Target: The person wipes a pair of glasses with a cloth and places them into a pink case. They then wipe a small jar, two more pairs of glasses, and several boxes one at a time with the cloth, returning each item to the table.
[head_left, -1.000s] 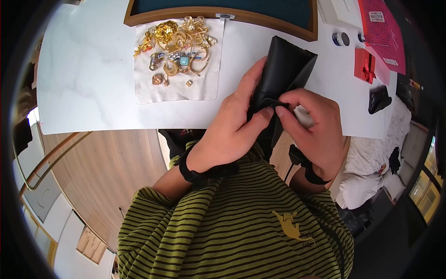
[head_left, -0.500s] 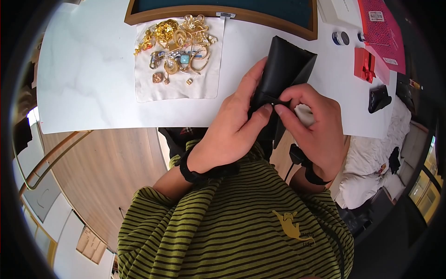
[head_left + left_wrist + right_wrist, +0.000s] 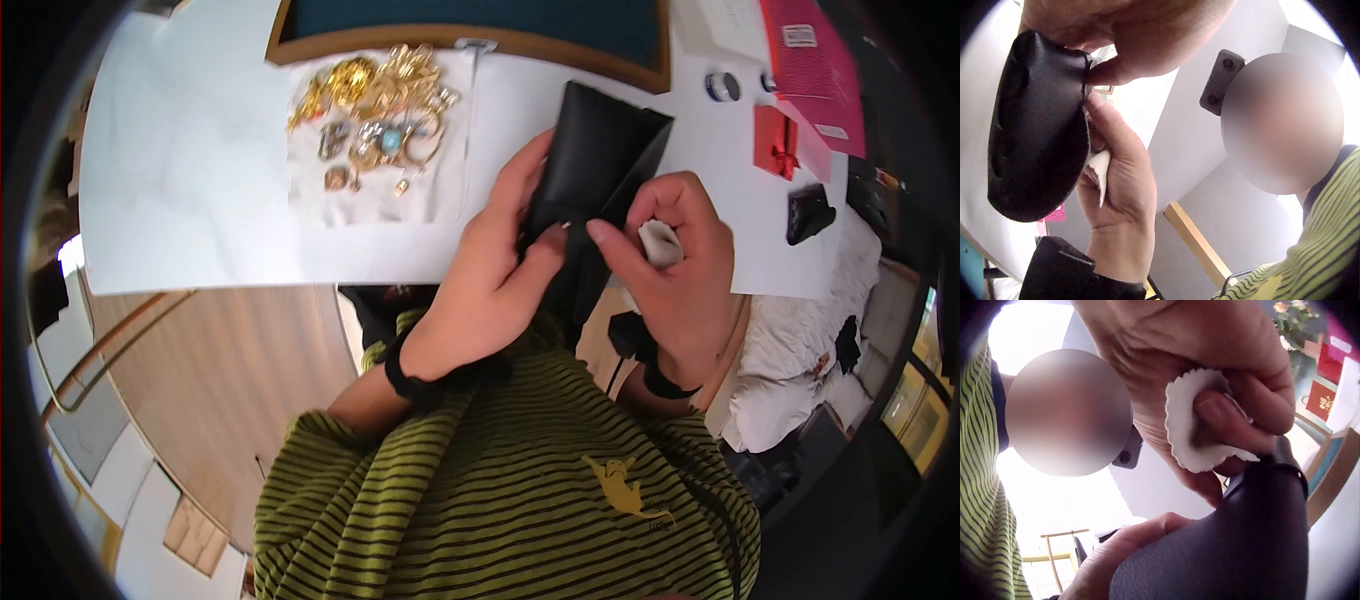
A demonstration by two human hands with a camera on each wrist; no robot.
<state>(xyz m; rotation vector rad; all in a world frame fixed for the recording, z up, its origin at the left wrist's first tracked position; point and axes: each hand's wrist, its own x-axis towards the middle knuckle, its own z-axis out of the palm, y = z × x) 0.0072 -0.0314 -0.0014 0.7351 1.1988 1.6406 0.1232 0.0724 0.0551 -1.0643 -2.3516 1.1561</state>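
Observation:
In the head view a black leather pouch (image 3: 595,150) with a folded flap is held over the table's front edge. My left hand (image 3: 480,290) grips its left side, thumb lying on the front near a small bright spot. My right hand (image 3: 690,270) is at the pouch's right edge, thumb tip close to the left thumb. A white cloth (image 3: 660,245) is tucked in the right hand's curled fingers; its scalloped edge (image 3: 1175,419) shows in the right wrist view. The left wrist view shows the pouch's rounded end (image 3: 1041,137), with both hands along one edge.
Gold jewelry (image 3: 380,90) lies on a pale cloth (image 3: 385,205) at the left. A wooden box (image 3: 530,50) with dark teal lining stands behind. To the right are a small jar (image 3: 722,87), a red gift box (image 3: 775,140), a pink bag (image 3: 815,70) and a small black item (image 3: 808,213).
The right fingers have shifted away from the pouch's flap edge they were pinching, and more of the white cloth shows. The pouch and left hand sit slightly further left in the view.

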